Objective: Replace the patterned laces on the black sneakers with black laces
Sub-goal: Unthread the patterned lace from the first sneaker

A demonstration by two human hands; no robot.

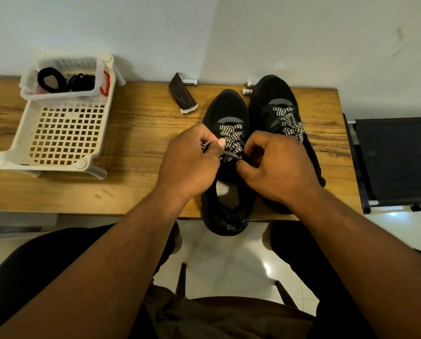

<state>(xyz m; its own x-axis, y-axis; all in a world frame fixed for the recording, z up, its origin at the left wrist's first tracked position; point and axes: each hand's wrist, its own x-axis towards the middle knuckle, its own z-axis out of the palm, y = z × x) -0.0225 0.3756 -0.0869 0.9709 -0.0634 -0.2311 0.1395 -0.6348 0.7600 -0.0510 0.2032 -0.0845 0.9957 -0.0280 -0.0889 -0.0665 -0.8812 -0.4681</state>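
Note:
Two black sneakers stand side by side on the wooden table, toes toward the wall. The left sneaker overhangs the near edge; the right sneaker sits further back. Both carry black-and-white patterned laces; those of the right shoe are tied. My left hand pinches a patterned lace end at the left shoe's upper eyelets. My right hand has its fingers curled on the lace knot beside it. Coiled black laces lie in a small white basket.
The small basket rests in a larger white perforated tray at the table's left. A dark pouch and small batteries lie by the wall. A black stool stands to the right. My knees are below the table edge.

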